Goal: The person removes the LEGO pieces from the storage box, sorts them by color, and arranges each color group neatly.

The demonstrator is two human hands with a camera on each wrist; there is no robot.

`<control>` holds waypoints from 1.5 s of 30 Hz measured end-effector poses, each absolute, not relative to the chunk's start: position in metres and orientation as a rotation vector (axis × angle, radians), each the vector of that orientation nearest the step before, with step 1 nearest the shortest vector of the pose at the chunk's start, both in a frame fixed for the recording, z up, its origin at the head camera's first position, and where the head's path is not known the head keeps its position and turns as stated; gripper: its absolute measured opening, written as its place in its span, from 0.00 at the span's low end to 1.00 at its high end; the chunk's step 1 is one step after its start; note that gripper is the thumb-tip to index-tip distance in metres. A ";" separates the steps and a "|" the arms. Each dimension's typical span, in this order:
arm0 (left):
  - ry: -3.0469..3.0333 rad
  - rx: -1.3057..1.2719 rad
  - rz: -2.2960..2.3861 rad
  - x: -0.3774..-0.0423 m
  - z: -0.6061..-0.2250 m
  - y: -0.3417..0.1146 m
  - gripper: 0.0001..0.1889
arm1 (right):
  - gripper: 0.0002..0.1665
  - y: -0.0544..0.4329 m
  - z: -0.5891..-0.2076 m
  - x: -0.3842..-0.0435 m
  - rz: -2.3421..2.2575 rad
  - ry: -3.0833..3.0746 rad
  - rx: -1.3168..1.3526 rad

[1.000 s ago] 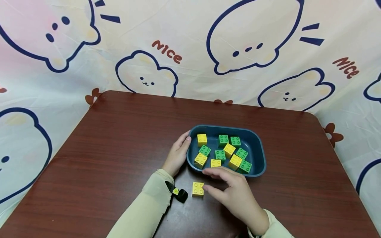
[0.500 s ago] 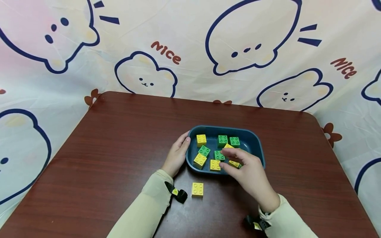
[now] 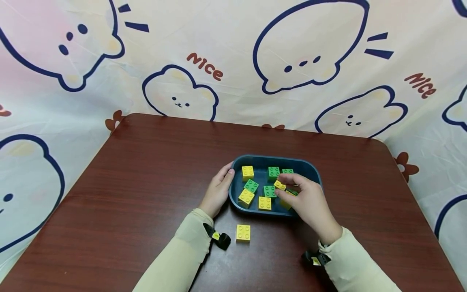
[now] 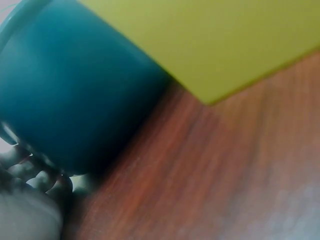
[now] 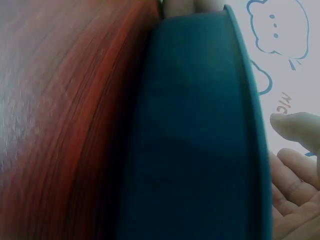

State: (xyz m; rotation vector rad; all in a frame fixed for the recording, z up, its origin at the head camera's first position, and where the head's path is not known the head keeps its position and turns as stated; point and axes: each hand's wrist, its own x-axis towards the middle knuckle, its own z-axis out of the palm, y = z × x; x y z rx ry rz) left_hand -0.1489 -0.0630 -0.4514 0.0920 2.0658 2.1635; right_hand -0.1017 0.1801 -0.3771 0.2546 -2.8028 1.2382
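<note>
A dark blue tray (image 3: 270, 157) holds several yellow and green toy building bricks, spread over its floor. My left hand (image 3: 217, 191) grips its left end, thumb at the rim and fingers along the outer wall. Over the tray's right half is my right hand (image 3: 309, 200), thumb and fingers parted above a yellow brick (image 3: 280, 185). It hides part of the bricks beneath. In the right wrist view that thumb (image 5: 295, 129) stands apart from the fingers, with no brick visible between them. One yellow brick (image 3: 243, 232) lies on the table before the tray, looming large in the left wrist view.
The brown wooden table (image 3: 146, 170) extends around the tray. A patterned cloth (image 3: 233, 81) hangs behind and at both sides. A small black camera (image 3: 222, 241) on the left wrist sits close to the loose yellow brick.
My right hand has moved from near the loose brick and the tray's front edge to over its right half, then slightly farther in. The left hand keeps its hold on the tray.
</note>
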 end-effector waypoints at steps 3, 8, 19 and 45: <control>2.067 0.082 2.163 -0.149 -0.452 -0.063 0.23 | 0.23 0.182 -0.379 -0.105 1.213 -2.835 0.231; 2.056 0.091 2.178 -0.150 -0.453 -0.063 0.24 | 0.25 0.184 -0.381 -0.110 1.181 -2.876 0.208; 2.048 0.087 2.176 -0.149 -0.452 -0.063 0.23 | 0.28 0.185 -0.383 -0.120 1.110 -2.943 0.158; 2.055 0.103 2.181 -0.148 -0.450 -0.063 0.24 | 0.29 0.184 -0.388 -0.129 0.927 -3.049 0.191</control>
